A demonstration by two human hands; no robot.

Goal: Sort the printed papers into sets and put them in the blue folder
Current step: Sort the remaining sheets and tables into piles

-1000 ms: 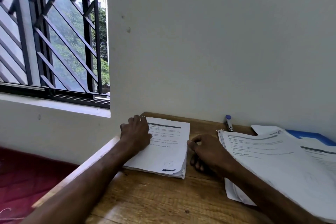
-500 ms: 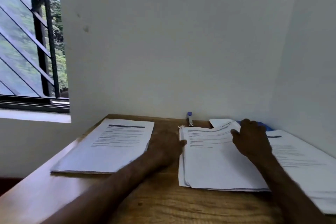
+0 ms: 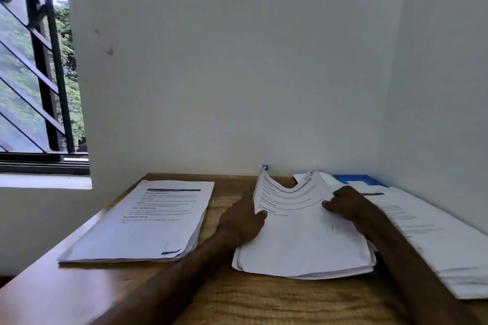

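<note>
Your left hand (image 3: 243, 221) pinches the top sheet (image 3: 290, 200) of the middle stack (image 3: 303, 256) at its left edge. Your right hand (image 3: 348, 206) has its fingers curled on the right edge. The sheet's far end is raised and bowed. Left of that stack: second stack (image 3: 148, 221), apart. Right: third pile (image 3: 435, 243), covering most of the blue folder (image 3: 353, 179) on the worktop (image 3: 264, 303).

views: one, head-worn | faces: forward and down toward wall (image 3: 237, 60) | range: close over desk (image 3: 264, 303)
</note>
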